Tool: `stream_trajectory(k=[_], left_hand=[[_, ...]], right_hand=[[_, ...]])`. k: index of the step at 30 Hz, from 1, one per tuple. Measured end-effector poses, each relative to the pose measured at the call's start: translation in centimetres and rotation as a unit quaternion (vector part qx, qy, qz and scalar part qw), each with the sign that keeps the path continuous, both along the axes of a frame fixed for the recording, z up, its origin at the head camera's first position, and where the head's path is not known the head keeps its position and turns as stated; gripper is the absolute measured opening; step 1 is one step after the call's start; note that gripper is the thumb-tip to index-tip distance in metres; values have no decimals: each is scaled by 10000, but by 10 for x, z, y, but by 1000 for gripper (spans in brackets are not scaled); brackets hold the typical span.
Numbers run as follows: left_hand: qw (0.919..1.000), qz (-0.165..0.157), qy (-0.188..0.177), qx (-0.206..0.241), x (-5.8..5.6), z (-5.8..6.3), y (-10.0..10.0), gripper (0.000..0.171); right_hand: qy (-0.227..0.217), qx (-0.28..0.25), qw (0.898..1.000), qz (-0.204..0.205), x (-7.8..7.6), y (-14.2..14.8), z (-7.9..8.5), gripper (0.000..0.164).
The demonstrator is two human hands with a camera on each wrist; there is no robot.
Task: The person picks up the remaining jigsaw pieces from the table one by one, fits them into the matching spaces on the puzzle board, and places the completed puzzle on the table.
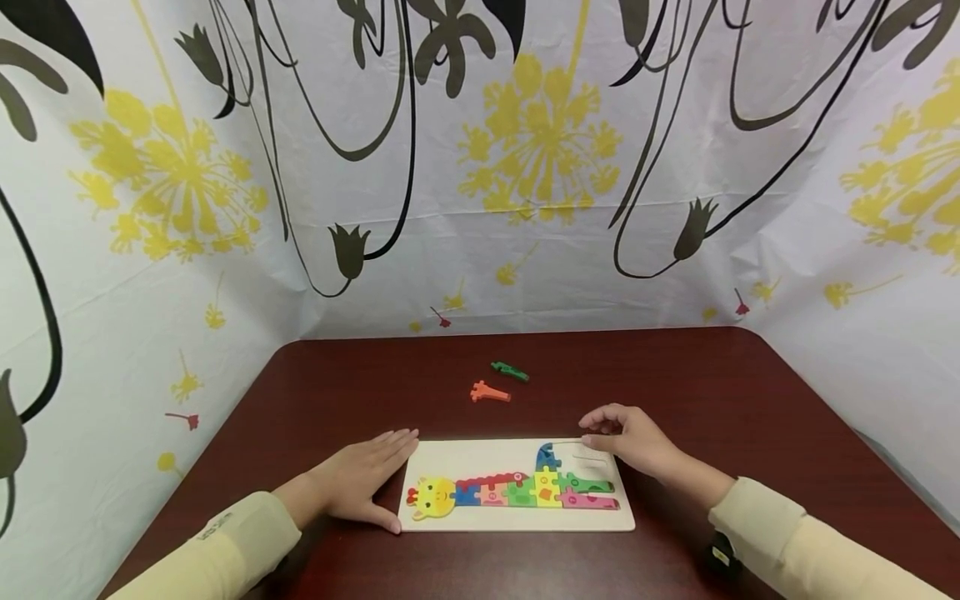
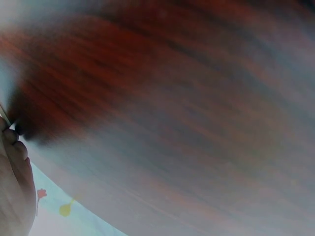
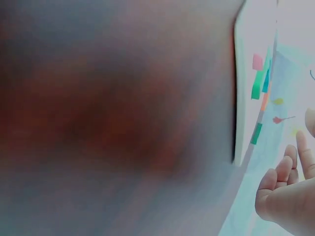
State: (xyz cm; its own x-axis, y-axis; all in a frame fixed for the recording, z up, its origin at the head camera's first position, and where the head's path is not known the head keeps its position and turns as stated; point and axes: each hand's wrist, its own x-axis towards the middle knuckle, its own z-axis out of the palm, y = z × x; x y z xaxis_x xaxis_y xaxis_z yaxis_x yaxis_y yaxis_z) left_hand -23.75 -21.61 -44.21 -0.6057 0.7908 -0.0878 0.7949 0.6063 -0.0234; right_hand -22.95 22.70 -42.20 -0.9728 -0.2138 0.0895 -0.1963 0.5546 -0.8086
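A cream-coloured giraffe puzzle board (image 1: 480,457) lies flat on the table. Its yellow head piece (image 1: 433,497) is at the left, followed by colourful interlocking pieces, with a green leg (image 1: 588,484) and a pink leg (image 1: 592,500) at the right. Bare outlined slots show above the green leg. My left hand (image 1: 360,479) rests at the board's left edge, fingers straight and thumb spread by the lower corner. Loosely bent over the upper right corner, my right hand (image 1: 633,437) holds nothing; its fingers (image 3: 283,171) also show in the right wrist view.
Beyond the board lie two loose puzzle pieces, one orange (image 1: 491,392) and one green (image 1: 511,371). The dark red-brown table (image 1: 375,375) has rounded far corners. A white cloth with flower prints (image 1: 420,275) hangs behind and along both sides.
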Motion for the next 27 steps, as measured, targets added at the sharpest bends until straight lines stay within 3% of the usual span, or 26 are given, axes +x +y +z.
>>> stream_trajectory(k=[15, 27], left_hand=[[10000, -67, 49, 29, -1, -1, 0, 115], [10000, -3, 41, 4, -1, -2, -1, 115]], right_hand=[[137, -10, 9999, 1, -35, -18, 3, 31], [5, -676, 9977, -32, -64, -43, -1, 32]])
